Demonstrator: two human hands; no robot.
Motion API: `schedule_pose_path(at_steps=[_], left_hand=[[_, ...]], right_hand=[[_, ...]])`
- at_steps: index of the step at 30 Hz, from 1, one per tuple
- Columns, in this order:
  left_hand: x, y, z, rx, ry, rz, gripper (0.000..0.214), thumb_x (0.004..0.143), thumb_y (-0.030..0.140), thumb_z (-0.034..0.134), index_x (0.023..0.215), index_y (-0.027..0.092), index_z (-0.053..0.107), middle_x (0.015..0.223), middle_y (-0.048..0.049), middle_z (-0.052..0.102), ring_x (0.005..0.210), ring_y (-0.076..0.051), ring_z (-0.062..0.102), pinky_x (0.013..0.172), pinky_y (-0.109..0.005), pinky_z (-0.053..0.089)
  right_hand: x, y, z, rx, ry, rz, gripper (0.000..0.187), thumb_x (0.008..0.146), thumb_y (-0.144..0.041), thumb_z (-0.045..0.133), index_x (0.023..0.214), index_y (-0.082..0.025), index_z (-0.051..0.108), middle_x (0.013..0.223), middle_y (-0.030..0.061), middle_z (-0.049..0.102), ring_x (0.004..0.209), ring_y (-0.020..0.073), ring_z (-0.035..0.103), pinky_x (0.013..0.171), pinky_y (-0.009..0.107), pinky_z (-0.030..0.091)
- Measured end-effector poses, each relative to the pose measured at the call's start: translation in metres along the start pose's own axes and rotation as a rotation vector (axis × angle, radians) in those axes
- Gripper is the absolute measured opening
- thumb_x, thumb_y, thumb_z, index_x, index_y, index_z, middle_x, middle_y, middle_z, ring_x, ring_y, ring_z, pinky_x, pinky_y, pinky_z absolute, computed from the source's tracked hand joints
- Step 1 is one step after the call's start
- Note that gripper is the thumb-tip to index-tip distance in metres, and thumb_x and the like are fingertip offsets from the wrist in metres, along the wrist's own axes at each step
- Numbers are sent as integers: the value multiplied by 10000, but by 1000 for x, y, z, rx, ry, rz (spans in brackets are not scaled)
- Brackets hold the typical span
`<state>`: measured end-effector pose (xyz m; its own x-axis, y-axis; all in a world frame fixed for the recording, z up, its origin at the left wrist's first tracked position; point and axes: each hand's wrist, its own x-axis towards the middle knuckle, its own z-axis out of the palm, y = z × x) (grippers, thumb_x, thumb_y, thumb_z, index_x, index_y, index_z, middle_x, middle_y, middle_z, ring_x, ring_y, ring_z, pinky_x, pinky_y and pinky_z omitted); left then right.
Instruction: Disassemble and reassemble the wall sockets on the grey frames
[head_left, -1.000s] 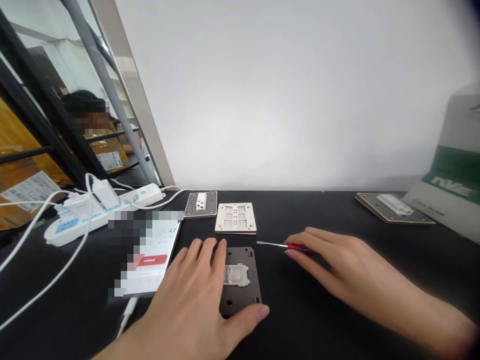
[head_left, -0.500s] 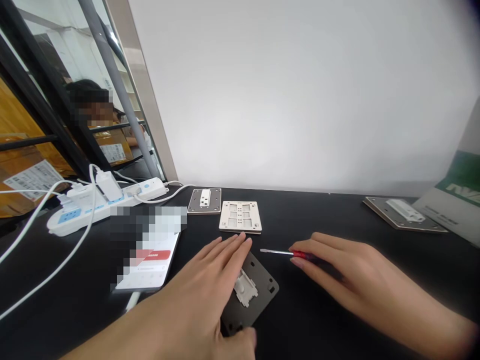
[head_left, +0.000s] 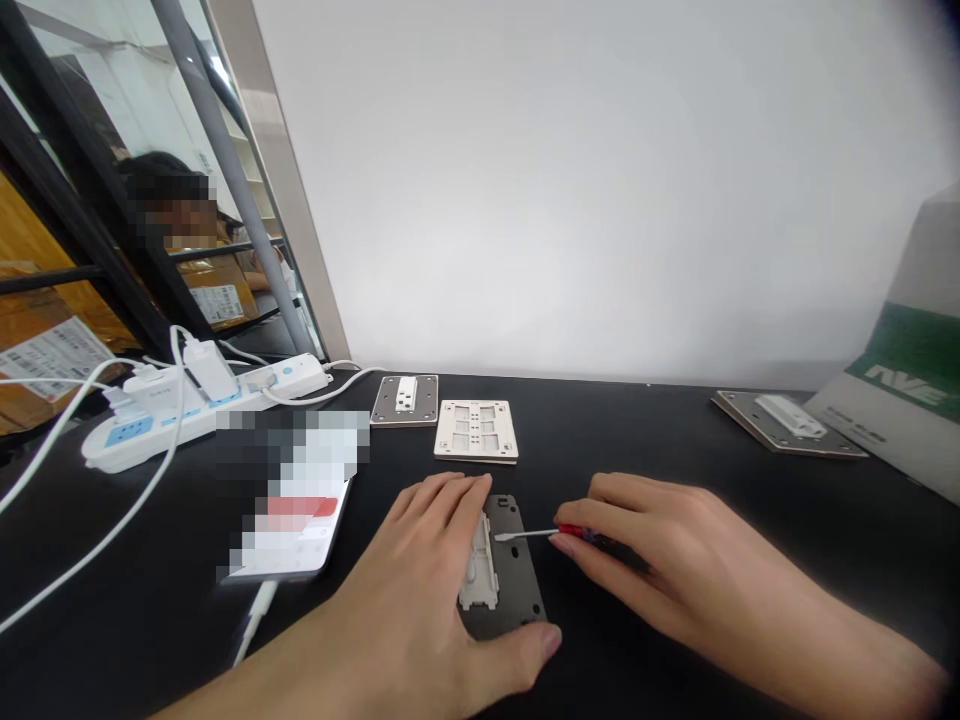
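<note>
My left hand point(head_left: 431, 580) lies across the left part of a dark grey wall switch plate point(head_left: 517, 585), its fingers over the far left side and the thumb at the near edge. It holds the plate against the table and hides much of it. A whitish plastic piece point(head_left: 480, 570) sits in the plate's middle, partly under the hand. Pinched in my right hand point(head_left: 645, 540) is a flat-blade screwdriver point(head_left: 532, 534) with a red handle. Its tip is over the plate, close to the right edge of the whitish piece; contact I cannot tell.
Behind my hands are a cream plate frame point(head_left: 477, 430) and a grey plate with a white module point(head_left: 405, 400). Another such plate point(head_left: 787, 424) leans near a green-and-white bag point(head_left: 892, 400). At left lie a phone point(head_left: 315, 520) and a power strip point(head_left: 202, 410) with cables. A person point(head_left: 176, 205) is beyond.
The screwdriver has moved left and nearer, so its tip is now over the plate. My left hand has turned the plate so that its edges run straighter away from me.
</note>
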<state>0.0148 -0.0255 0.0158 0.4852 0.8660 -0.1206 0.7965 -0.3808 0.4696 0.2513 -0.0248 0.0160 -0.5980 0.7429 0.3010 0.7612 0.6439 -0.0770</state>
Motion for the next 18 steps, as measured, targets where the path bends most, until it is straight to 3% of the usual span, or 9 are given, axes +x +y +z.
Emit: schedule_pose_path(at_steps=[4, 10, 18], left_hand=[[5, 2, 4, -38, 30, 1, 1047, 681, 789, 553, 1469, 126, 366, 1444, -187, 415, 1335, -446, 327, 1073, -665, 287], [4, 4, 3, -67, 6, -19, 1044, 659, 758, 596, 1463, 128, 378, 1381, -184, 434, 1318, -457, 310, 1084, -679, 233], [8, 3, 8, -84, 24, -14, 991, 647, 700, 636, 1433, 137, 420, 1307, -160, 460, 1259, -416, 362, 1076, -644, 292]], right_hand=[[7, -1, -3, -76, 26, -33, 229, 967, -323, 468, 953, -233, 678, 703, -7, 570, 549, 124, 526, 507, 284, 321], [15, -2, -12, -119, 7, -47, 217, 956, -318, 484, 863, -237, 662, 668, -19, 564, 526, 126, 516, 500, 299, 275], [27, -10, -24, -238, -13, -122, 244, 864, -238, 599, 621, -238, 584, 575, -26, 558, 455, 141, 486, 464, 327, 203]])
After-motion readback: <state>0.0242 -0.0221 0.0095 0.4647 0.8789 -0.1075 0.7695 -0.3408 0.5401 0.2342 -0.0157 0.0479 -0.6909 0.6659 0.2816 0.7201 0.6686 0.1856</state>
